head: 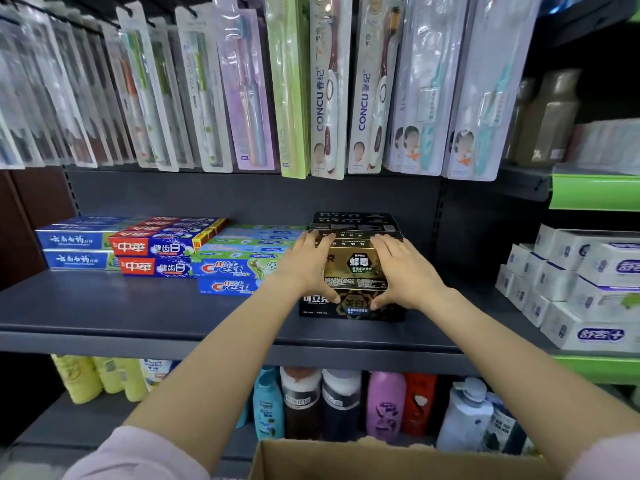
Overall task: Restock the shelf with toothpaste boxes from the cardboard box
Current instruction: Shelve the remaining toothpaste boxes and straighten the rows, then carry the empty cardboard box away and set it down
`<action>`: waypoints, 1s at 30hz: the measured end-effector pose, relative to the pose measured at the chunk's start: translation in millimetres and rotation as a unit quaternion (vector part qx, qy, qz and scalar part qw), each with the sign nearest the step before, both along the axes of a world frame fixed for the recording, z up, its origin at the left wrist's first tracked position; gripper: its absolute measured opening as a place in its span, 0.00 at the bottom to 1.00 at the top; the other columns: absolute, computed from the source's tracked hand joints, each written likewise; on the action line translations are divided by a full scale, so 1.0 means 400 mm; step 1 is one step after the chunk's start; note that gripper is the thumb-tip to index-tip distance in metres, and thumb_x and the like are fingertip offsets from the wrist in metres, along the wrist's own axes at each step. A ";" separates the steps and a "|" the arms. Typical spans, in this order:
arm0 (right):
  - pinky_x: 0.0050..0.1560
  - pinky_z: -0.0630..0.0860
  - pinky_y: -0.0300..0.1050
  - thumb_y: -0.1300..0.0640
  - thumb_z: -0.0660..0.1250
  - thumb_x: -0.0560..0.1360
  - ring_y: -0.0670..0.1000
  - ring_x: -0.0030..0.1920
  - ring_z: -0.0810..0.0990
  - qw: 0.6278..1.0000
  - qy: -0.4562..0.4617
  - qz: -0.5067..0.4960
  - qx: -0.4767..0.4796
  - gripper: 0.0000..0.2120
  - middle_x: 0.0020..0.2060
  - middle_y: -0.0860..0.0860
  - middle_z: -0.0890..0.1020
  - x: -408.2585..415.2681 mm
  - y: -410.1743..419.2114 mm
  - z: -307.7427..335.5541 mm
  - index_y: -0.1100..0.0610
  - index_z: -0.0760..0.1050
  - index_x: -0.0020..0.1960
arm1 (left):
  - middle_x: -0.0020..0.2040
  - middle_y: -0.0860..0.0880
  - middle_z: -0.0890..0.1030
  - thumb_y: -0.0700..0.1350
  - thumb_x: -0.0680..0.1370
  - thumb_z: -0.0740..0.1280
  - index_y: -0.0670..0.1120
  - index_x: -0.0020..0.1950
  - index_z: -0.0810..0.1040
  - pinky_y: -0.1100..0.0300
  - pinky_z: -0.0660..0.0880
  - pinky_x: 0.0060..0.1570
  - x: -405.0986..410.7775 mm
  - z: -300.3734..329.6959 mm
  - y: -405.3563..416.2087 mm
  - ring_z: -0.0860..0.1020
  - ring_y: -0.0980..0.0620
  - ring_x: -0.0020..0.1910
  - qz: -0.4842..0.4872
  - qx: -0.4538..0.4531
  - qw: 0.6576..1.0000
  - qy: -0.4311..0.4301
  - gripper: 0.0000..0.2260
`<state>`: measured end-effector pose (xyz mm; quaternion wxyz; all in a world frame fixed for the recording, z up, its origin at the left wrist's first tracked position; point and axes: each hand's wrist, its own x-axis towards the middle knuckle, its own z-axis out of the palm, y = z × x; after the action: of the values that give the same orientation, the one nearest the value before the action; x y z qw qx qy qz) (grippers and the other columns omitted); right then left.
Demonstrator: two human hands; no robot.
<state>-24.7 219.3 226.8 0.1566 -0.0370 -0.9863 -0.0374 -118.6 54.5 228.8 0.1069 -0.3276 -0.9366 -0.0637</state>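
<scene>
Head view: straight fingers (313, 242) of the left hand (306, 268) and right hand (403, 271) press flat against a gold-and-black cardboard toothpaste box (356, 268) stacked on the dark grey metal shelf (138, 313), right of blue Crest boxes (232, 271); the brown cardboard box (381, 459) sits nearest.

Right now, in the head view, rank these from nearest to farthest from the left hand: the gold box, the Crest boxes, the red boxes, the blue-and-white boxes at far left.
1. Gold box: under the left hand, touching it.
2. Crest boxes: just left of it.
3. Red boxes: farther left.
4. Blue-and-white boxes: at the shelf's left end.
</scene>
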 end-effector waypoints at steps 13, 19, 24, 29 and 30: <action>0.76 0.47 0.47 0.46 0.73 0.68 0.50 0.77 0.48 0.998 0.053 -0.012 -0.035 0.50 0.77 0.51 0.52 0.061 -0.050 -0.001 0.57 0.46 0.77 | 0.77 0.49 0.57 0.54 0.71 0.70 0.48 0.76 0.56 0.52 0.56 0.72 0.096 -0.019 -0.011 0.56 0.49 0.76 -0.026 0.032 0.993 0.111 0.38; 0.59 0.72 0.50 0.52 0.63 0.77 0.53 0.64 0.70 0.994 0.064 0.005 -0.093 0.19 0.64 0.51 0.73 0.197 -0.100 -0.009 0.53 0.69 0.67 | 0.59 0.47 0.73 0.46 0.75 0.65 0.46 0.63 0.73 0.52 0.69 0.57 0.205 -0.038 -0.048 0.72 0.45 0.59 -0.043 0.180 0.978 0.096 0.16; 0.53 0.77 0.52 0.53 0.62 0.77 0.56 0.57 0.77 0.984 -0.042 -0.014 -0.172 0.14 0.57 0.53 0.80 0.327 -0.141 -0.067 0.53 0.73 0.62 | 0.50 0.47 0.82 0.46 0.76 0.64 0.46 0.55 0.76 0.54 0.74 0.49 0.343 -0.073 -0.091 0.78 0.46 0.53 -0.026 0.165 0.984 -0.055 0.09; 0.50 0.73 0.48 0.53 0.61 0.77 0.57 0.57 0.76 0.974 -0.124 -0.005 -0.188 0.14 0.54 0.53 0.80 0.467 -0.204 -0.185 0.52 0.74 0.61 | 0.52 0.45 0.83 0.46 0.76 0.65 0.44 0.51 0.79 0.55 0.74 0.51 0.491 -0.162 -0.153 0.78 0.45 0.54 0.018 0.131 0.981 -0.141 0.09; 0.52 0.74 0.49 0.53 0.61 0.76 0.58 0.58 0.76 0.971 -0.140 -0.004 -0.194 0.14 0.55 0.53 0.80 0.493 -0.217 -0.213 0.52 0.74 0.61 | 0.50 0.43 0.83 0.45 0.76 0.64 0.43 0.49 0.80 0.54 0.74 0.51 0.520 -0.185 -0.169 0.78 0.44 0.53 0.024 0.124 0.980 -0.154 0.08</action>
<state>172.7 132.4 141.5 0.0068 -0.0651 -0.9867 0.1491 89.4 -12.9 154.6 0.0031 -0.2756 -0.9342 -0.2266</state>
